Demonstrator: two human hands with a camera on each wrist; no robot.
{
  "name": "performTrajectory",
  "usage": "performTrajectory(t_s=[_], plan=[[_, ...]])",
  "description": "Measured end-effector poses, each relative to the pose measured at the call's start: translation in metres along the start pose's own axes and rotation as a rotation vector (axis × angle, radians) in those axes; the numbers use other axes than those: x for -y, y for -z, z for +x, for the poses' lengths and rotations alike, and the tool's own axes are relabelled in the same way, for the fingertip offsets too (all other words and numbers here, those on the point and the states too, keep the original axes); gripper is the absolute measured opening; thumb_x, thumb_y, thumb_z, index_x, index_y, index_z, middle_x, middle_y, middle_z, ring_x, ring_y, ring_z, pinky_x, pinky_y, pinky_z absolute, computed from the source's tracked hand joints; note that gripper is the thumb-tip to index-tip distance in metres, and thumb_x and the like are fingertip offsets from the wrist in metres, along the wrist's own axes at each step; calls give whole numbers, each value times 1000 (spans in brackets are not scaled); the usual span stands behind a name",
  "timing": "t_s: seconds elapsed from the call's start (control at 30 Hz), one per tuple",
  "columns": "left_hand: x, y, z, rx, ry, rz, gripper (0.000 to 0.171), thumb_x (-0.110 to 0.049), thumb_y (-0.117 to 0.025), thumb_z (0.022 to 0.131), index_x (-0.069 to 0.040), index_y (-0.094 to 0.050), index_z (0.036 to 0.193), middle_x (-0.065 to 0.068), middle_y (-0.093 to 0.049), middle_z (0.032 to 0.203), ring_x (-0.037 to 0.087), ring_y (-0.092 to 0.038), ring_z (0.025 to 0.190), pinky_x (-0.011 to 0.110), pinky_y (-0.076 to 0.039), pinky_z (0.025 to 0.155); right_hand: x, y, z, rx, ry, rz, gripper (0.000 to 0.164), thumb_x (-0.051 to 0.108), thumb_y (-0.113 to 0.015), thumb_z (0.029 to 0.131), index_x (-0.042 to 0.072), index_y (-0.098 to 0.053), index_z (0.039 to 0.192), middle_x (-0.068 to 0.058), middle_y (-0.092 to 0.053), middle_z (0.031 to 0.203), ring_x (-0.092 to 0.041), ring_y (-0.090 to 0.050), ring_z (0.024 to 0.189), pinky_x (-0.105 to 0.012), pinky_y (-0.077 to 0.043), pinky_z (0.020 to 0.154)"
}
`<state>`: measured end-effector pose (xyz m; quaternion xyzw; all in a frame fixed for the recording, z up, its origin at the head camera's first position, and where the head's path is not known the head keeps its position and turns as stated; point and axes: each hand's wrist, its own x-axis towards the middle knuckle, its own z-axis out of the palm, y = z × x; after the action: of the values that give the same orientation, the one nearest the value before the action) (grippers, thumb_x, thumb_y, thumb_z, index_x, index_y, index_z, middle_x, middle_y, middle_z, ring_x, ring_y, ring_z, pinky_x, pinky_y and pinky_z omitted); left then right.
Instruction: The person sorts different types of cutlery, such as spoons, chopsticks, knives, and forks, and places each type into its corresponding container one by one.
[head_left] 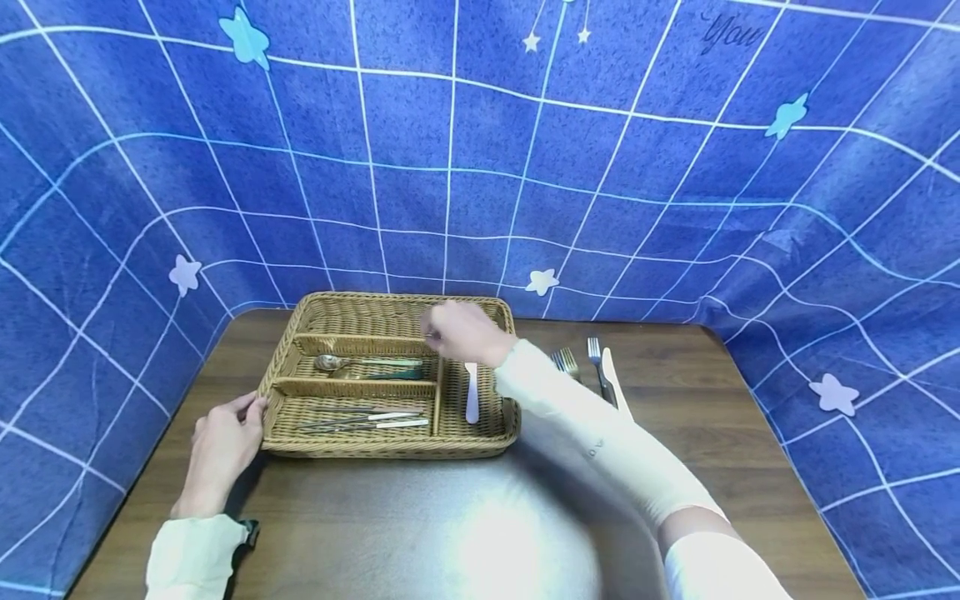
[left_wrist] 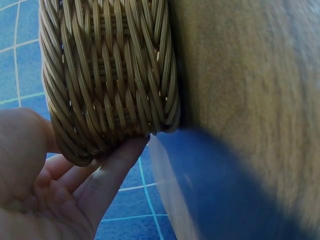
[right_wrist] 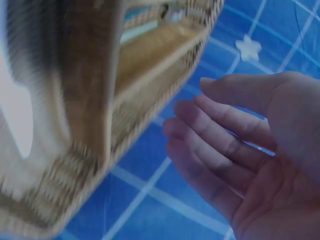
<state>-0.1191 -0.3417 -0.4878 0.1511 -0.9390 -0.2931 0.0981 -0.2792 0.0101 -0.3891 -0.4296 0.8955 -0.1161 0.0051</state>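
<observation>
L hand (head_left: 225, 440) | grips rect. woven-wicker tray (head_left: 390, 451) | R hand (head_left: 467, 331) | abv it

1. We see the basket (head_left: 390, 451) on the table (head_left: 352, 517), the cloth (head_left: 405, 200) behind it.
2. In its left middle compartment (head_left: 300, 367) we find spoons (head_left: 330, 362); in the front left compartment (head_left: 292, 406), several utensils (head_left: 402, 423).
3. In the right compartment (head_left: 492, 417) lies a single utensil (head_left: 472, 404).
4. Right of the basket, on the table, we find forks (head_left: 567, 363), then a knife (head_left: 612, 382).
5. We see the left hand (head_left: 227, 442) at the basket's left edge, the right hand (head_left: 467, 332) over its back part.
</observation>
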Motion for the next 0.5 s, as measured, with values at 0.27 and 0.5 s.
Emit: performTrajectory(t_s=[0.27, 0.5], plan=[[-1, 0, 0, -12, -18, 4, 47, -31, -50, 112, 3, -67, 140, 32, -66, 132, 66, -57, 122, 72, -47, 92, -64, 34, -75, -169, -190, -2, 11, 12, -75, 96, 8, -80, 105, -8, -81, 104, -23, -75, 85, -44, -63, 75], [1, -1, 0, -15, -25, 6, 46, -30, -51, 112, 4, -67, 140, 33, -66, 131, 66, -57, 121, 72, -47, 91, -123, 17, -157, -210, -421, -14, 12, 17, -75, 94, 6, -78, 97, -9, -78, 89, -33, -75, 82, -57, -61, 73]])
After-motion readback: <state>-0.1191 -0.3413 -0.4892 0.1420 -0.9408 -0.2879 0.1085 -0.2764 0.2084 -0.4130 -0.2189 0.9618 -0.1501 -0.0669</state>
